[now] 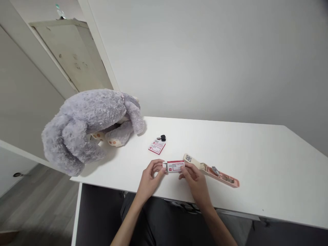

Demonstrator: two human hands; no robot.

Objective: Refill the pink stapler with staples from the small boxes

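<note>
Both my hands hold a small red and white box (175,166) just above the white table (256,153) near its front edge. My left hand (150,179) pinches the box's left end, where a white inner tray sticks out slightly. My right hand (195,180) grips the right end with curled fingers. A pink stapler (214,171) lies opened out flat just right of my right hand, its metal parts showing. A second red and white box (156,147) lies flat on the table a little farther back.
A large grey plush toy (87,126) lies at the table's left end, partly over the edge. A small black object (162,138) sits behind the second box. A white wall stands behind the table. A door and wooden floor are at left.
</note>
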